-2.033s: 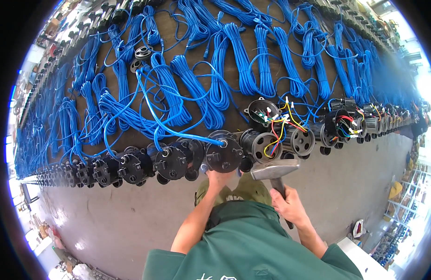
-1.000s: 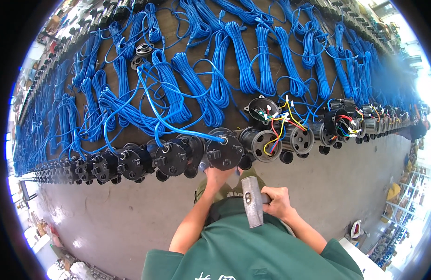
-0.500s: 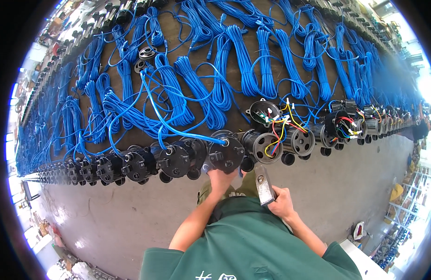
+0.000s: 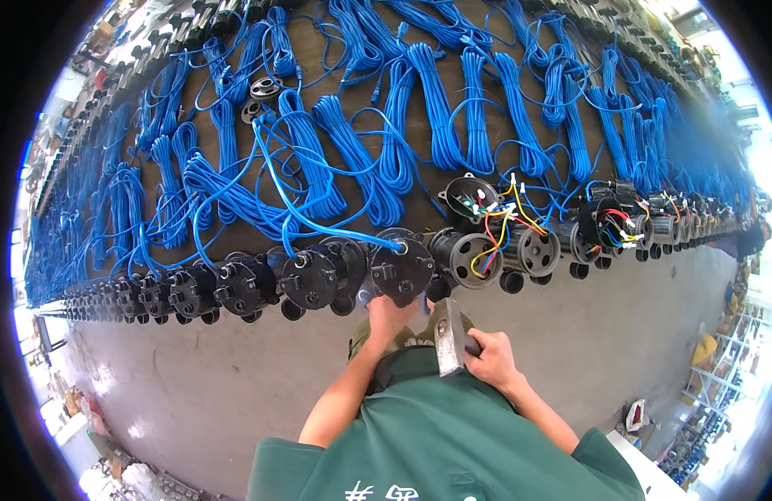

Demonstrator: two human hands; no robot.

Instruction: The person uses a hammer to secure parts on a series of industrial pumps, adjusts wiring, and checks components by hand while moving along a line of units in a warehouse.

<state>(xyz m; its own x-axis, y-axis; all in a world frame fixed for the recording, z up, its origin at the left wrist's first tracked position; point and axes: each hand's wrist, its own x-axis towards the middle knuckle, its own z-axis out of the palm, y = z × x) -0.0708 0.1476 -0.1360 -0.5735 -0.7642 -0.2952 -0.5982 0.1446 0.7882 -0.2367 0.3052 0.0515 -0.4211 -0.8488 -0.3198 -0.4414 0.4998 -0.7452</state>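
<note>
In my right hand [image 4: 493, 359], closed round its handle, is a hammer with a worn metal head [image 4: 449, 341]. The head is in front of my body, a little below and right of a black round housing [image 4: 402, 267]. A blue cable [image 4: 352, 235] enters the housing's cap through a metal fitting. My left hand [image 4: 392, 316] reaches up to the lower edge of that housing; its fingers are hidden behind it. Just to the right stands an uncapped cylinder [image 4: 472, 259] with holes in its end face, and coloured wires [image 4: 504, 219] come out near it.
Similar capped housings [image 4: 309, 277] run along the table edge to the left. Coiled blue cables [image 4: 436, 108] cover much of the dark tabletop [image 4: 336, 67]. An opened round cap [image 4: 469, 199] lies behind the uncapped cylinders. Shelving [image 4: 720, 376] stands beyond the grey floor at right.
The hammer has moved left, closer to the housing's underside, with its head turned more upright. My left hand stays at the same housing.
</note>
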